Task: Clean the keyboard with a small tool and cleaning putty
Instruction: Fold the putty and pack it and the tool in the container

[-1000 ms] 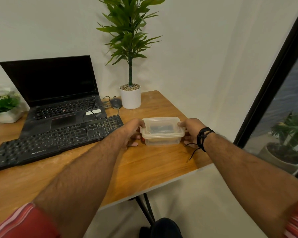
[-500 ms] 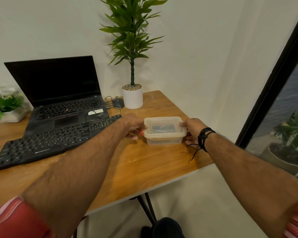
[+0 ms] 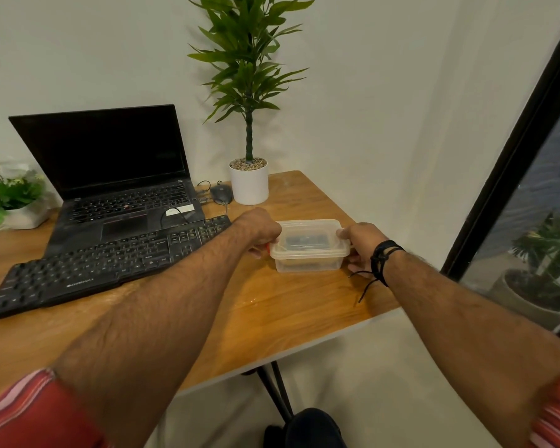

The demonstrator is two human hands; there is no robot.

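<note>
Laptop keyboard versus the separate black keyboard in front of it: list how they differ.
The laptop keyboard is built into the open laptop, farther from the person; the separate keyboard lies flat on the table, nearer. The separate keyboard is wider, with a number pad near the left hand; the laptop keyboard shows none. The laptop keyboard has a red dot mid-keys. Both have black keys.

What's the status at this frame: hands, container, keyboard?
Left hand and right hand grip the lidded plastic container at its ends. Keyboard untouched, left of container. Nothing blocking.
</note>
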